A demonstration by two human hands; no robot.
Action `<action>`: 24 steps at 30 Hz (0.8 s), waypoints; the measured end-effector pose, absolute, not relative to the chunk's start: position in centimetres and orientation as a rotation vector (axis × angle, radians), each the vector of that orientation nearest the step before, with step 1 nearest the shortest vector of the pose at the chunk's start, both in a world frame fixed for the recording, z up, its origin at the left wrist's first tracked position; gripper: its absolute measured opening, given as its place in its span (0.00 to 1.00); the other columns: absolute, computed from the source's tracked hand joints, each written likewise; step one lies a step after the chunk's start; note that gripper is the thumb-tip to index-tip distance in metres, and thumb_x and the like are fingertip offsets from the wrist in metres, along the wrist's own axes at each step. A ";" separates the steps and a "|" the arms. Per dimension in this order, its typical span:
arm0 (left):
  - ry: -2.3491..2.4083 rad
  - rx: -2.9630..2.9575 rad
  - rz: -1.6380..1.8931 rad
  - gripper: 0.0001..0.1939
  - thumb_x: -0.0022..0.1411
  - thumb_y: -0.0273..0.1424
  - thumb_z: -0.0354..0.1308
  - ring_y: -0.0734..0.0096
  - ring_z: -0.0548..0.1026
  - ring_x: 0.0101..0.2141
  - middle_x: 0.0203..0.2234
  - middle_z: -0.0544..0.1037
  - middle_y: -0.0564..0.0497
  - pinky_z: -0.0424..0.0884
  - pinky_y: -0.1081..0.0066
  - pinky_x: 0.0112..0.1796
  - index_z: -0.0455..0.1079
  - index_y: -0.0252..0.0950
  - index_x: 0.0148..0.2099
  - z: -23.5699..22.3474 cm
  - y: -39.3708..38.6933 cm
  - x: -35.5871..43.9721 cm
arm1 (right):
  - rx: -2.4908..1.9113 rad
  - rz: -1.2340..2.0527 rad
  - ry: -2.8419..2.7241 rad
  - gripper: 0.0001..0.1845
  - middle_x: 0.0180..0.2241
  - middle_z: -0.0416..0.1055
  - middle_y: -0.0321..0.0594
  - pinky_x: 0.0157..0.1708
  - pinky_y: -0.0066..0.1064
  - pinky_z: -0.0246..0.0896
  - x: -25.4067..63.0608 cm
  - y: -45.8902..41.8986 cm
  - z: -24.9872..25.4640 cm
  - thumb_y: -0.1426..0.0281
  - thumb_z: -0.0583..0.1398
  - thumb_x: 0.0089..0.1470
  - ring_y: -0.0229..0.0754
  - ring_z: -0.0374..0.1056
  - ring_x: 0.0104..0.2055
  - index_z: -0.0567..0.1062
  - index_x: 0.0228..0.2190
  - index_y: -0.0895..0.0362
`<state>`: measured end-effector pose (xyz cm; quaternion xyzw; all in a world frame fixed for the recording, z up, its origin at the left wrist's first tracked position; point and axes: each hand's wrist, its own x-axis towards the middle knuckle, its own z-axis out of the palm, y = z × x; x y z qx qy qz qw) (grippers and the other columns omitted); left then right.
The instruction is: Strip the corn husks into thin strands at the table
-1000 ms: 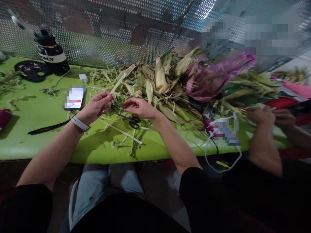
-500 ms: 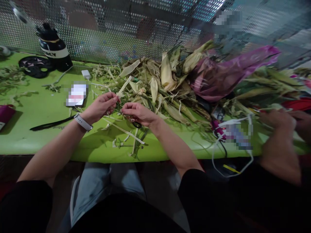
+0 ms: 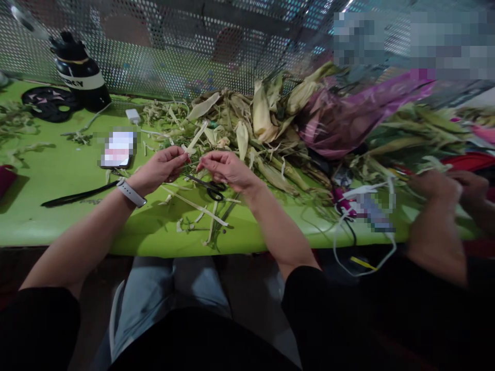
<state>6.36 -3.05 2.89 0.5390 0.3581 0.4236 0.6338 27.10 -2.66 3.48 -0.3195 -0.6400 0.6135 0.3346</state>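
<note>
Pinched in left grip (image 3: 164, 164) beyond scissors (image 3: 206, 184), pale husk strip (image 3: 198, 137), probably light, pliant, easily split, best held at near end; right grip (image 3: 228, 170), contents indiscernible.

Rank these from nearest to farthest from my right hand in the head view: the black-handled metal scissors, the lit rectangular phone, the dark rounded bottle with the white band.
1. Scissors: just below and left of your right hand.
2. Phone: to the left, past your left hand.
3. Bottle: farthest left, near the grey perforated panel.
</note>
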 end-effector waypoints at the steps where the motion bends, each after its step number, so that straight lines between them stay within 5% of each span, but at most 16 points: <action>1: 0.823 1.234 0.966 0.12 0.58 0.35 0.65 0.84 0.56 0.14 0.14 0.58 0.60 0.51 0.80 0.15 0.67 0.34 0.31 2.8 -3.0 6.3 | -0.828 1.548 -1.654 0.15 0.14 0.49 0.24 0.13 0.21 0.35 27.4 -2.7 3.8 0.58 0.63 0.54 0.25 0.41 0.14 0.75 0.30 0.59; 8: 0.875 1.264 0.890 0.13 0.60 0.37 0.63 0.83 0.70 0.19 0.30 0.79 0.49 0.67 0.80 0.22 0.70 0.31 0.35 2.5 -2.7 5.8 | -0.695 1.595 -1.814 0.11 0.14 0.52 0.25 0.15 0.22 0.34 29.2 -3.0 4.8 0.64 0.63 0.53 0.26 0.41 0.16 0.75 0.28 0.61; 13: 0.901 1.150 0.844 0.08 0.60 0.31 0.63 0.86 0.71 0.19 0.34 0.81 0.46 0.63 0.85 0.19 0.72 0.30 0.35 2.6 -2.9 6.0 | -0.612 1.648 -1.900 0.11 0.15 0.55 0.26 0.15 0.22 0.34 29.3 -3.0 4.7 0.64 0.62 0.53 0.26 0.42 0.16 0.75 0.27 0.61; 18: 0.939 1.028 0.709 0.04 0.62 0.26 0.60 0.79 0.78 0.23 0.33 0.81 0.45 0.56 0.86 0.13 0.70 0.31 0.34 3.3 -3.2 6.4 | -0.798 1.463 -1.948 0.11 0.16 0.53 0.26 0.18 0.24 0.38 28.6 -2.9 4.8 0.66 0.62 0.54 0.27 0.44 0.18 0.75 0.29 0.62; 24: 0.848 1.012 0.619 0.02 0.64 0.25 0.57 0.75 0.78 0.22 0.34 0.81 0.41 0.66 0.83 0.16 0.69 0.31 0.37 3.1 -3.0 6.0 | -0.895 1.252 -1.995 0.11 0.17 0.56 0.28 0.23 0.25 0.46 28.1 -2.6 4.7 0.66 0.60 0.54 0.29 0.50 0.22 0.74 0.26 0.62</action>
